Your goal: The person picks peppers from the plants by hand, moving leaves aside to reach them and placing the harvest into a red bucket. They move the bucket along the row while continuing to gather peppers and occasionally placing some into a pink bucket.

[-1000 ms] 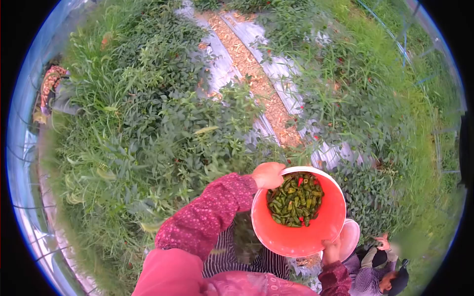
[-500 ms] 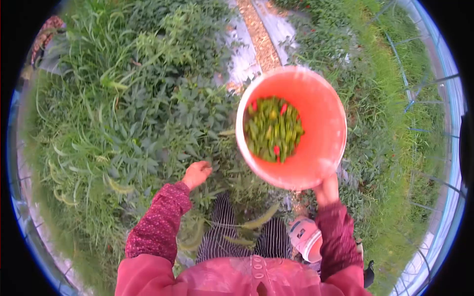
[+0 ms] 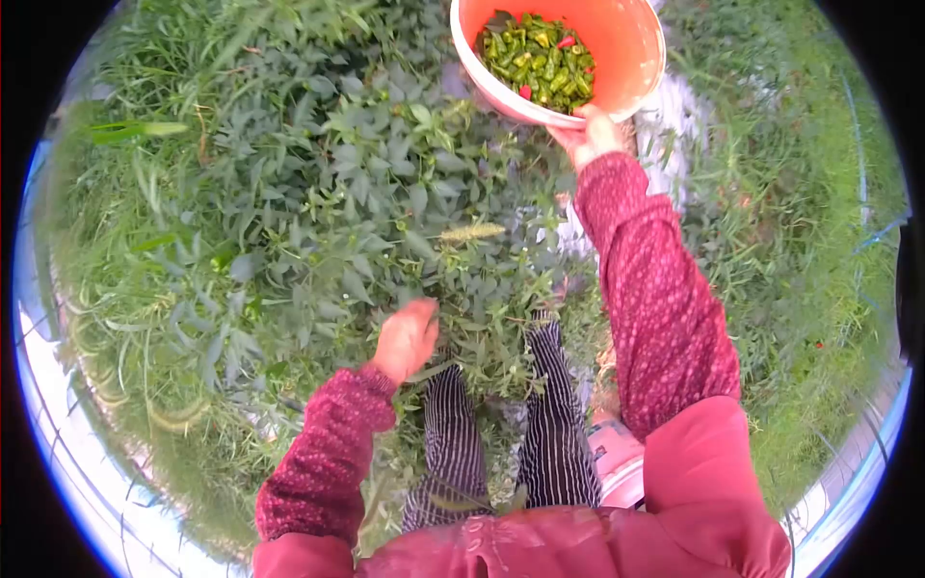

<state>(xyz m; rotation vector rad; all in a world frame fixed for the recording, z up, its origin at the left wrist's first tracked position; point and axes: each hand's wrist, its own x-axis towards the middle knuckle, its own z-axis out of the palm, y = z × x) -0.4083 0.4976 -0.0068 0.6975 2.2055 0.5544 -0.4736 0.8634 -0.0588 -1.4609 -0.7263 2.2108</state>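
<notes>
My right hand (image 3: 594,138) grips the near rim of an orange-pink bucket (image 3: 626,58), held out at arm's length at the top of the view. Green peppers (image 3: 544,63) with a few red ones lie in the bottom of the bucket. Over the leafy plants (image 3: 385,183), just in front of my legs, is my left hand (image 3: 408,339). It is blurred, its fingers look curled, and whether anything is in them is hidden.
A second pink bucket (image 3: 617,458) stands beside my leg, partly behind my right sleeve. Pale ground sheeting (image 3: 670,125) runs between the plant rows. Tall grass (image 3: 125,241) grows at the left, and a blue line (image 3: 858,144) crosses grass at the right.
The bucket has moved forward, away from my body, with my right arm now stretched out. My left hand has shifted slightly to the right. The second bucket is now more covered by my sleeve.
</notes>
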